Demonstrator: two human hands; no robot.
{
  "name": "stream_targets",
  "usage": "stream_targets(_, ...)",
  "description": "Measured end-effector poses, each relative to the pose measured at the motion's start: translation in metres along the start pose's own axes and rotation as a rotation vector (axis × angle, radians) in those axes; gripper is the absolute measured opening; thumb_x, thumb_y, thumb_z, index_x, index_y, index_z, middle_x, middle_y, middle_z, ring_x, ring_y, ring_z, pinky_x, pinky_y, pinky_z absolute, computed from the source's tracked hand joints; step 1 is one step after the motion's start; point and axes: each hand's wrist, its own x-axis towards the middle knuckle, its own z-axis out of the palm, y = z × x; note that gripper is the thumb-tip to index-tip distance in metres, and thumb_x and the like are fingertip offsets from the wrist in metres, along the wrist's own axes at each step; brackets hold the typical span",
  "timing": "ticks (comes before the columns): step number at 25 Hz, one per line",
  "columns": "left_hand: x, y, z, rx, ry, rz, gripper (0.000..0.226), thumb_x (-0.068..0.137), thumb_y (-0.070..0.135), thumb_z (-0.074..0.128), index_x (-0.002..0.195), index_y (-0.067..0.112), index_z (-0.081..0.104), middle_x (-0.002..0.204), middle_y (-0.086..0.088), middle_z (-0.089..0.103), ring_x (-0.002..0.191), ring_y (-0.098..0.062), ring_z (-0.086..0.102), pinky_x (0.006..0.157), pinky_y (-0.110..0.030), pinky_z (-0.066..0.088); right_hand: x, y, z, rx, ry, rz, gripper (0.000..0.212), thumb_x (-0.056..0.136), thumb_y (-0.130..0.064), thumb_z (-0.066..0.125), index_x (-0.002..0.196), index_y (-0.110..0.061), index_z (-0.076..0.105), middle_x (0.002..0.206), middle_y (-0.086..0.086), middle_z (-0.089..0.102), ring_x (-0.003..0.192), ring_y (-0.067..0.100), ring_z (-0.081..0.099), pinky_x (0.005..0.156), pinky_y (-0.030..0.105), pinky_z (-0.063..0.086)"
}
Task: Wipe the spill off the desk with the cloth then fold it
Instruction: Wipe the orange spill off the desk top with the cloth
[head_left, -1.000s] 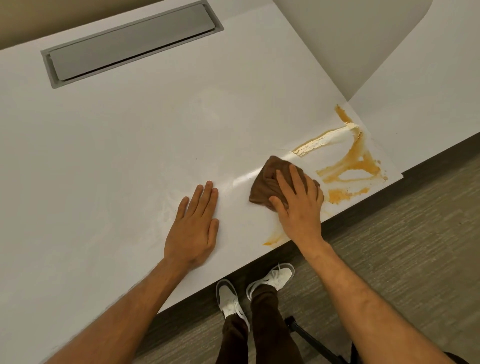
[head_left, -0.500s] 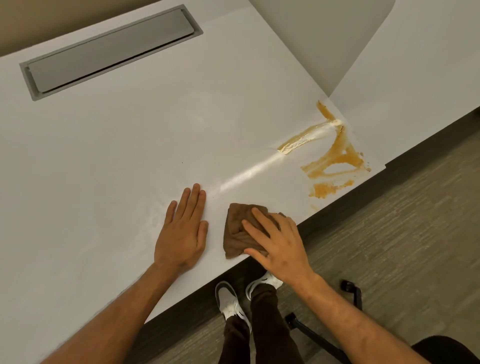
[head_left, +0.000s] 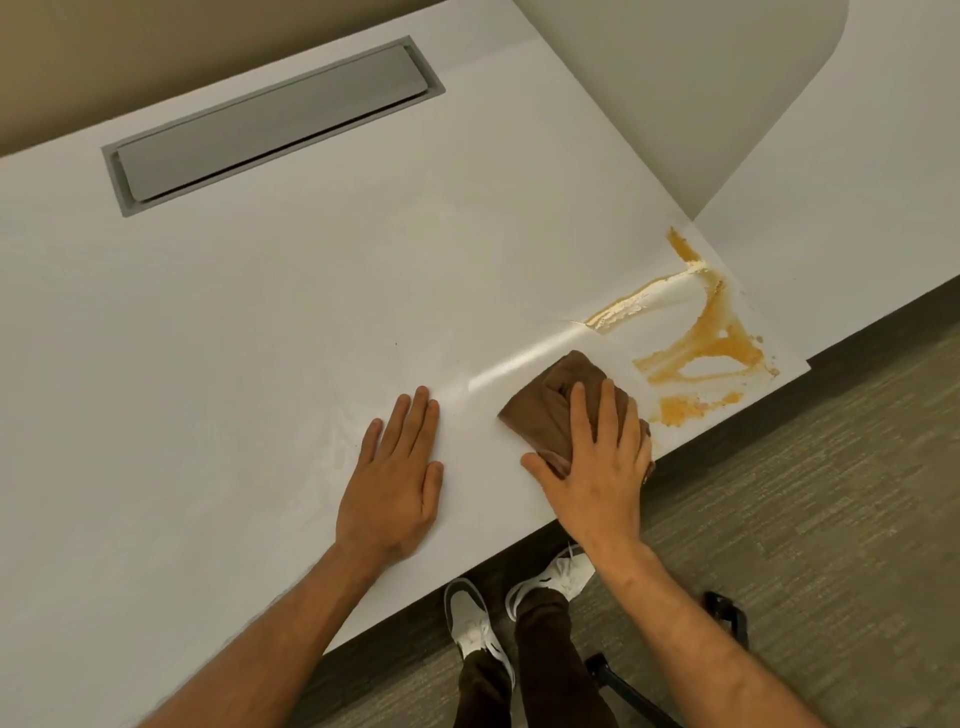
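Observation:
A bunched brown cloth (head_left: 545, 410) lies on the white desk (head_left: 260, 338) near its front edge. My right hand (head_left: 597, 467) presses flat on top of the cloth, fingers spread over it. An orange-brown spill (head_left: 711, 343) streaks the desk's right corner, just right of the cloth, with a smaller patch (head_left: 680, 408) close to the edge. A wet wiped streak runs from the cloth's left toward the spill. Flat on the desk to the left of the cloth rests my left hand (head_left: 395, 478), palm down and holding nothing.
A grey cable-tray lid (head_left: 270, 124) is set into the desk at the back left. A second white desk (head_left: 857, 182) adjoins on the right. Below the front edge are grey carpet, my shoes (head_left: 472, 623) and a black chair base (head_left: 727, 618).
My right hand slid the cloth from the front edge beside my left hand back to the right and away, toward the spill. The left hand stayed planted.

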Motion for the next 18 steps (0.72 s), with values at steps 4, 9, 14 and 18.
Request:
stream_targets(4,0.001,-0.001,0.002,-0.026,0.007,-0.001,0.069,0.108,0.041,0.024,0.166,0.02,-0.005,0.175,0.004,-0.013,0.161,-0.014,-0.011,0.132,-0.042,0.0,0.046,-0.029,0.008,-0.012,0.036,-0.016,0.082,0.095,-0.066,0.045,0.16,-0.02,0.024,0.164,0.02,0.027,0.146,0.048,0.029,0.114,0.065,0.028)
stream_targets(9,-0.001,0.0,0.002,-0.126,0.103,-0.038,0.076,0.106,0.041,0.033,0.166,0.017,-0.008,0.175,0.002,-0.014,0.162,-0.014,-0.01,0.131,-0.033,-0.005,0.119,-0.079,0.013,0.077,-0.027,-0.186,0.07,0.099,-0.056,0.048,0.159,-0.026,0.028,0.166,0.013,0.025,0.149,0.043,0.025,0.117,0.063,0.02)
stream_targets(14,-0.002,0.001,0.0,-0.2,0.205,-0.066,0.081,0.106,0.046,0.034,0.165,0.021,-0.014,0.175,0.001,-0.015,0.162,-0.017,-0.007,0.131,-0.032,-0.006,0.15,-0.113,0.019,0.242,-0.219,-0.46,0.074,0.092,-0.045,0.065,0.156,-0.034,0.031,0.169,0.003,0.02,0.153,0.036,0.015,0.12,0.063,0.007)
stream_targets(18,-0.003,0.001,-0.002,-0.182,0.217,-0.086,0.084,0.105,0.058,0.028,0.166,0.013,-0.008,0.175,-0.005,-0.013,0.163,-0.021,-0.005,0.131,-0.033,-0.006,0.132,-0.098,0.013,0.281,-0.262,-0.758,0.062,0.092,-0.03,0.069,0.15,-0.027,0.047,0.163,0.006,0.034,0.148,0.037,0.029,0.119,0.061,0.015)
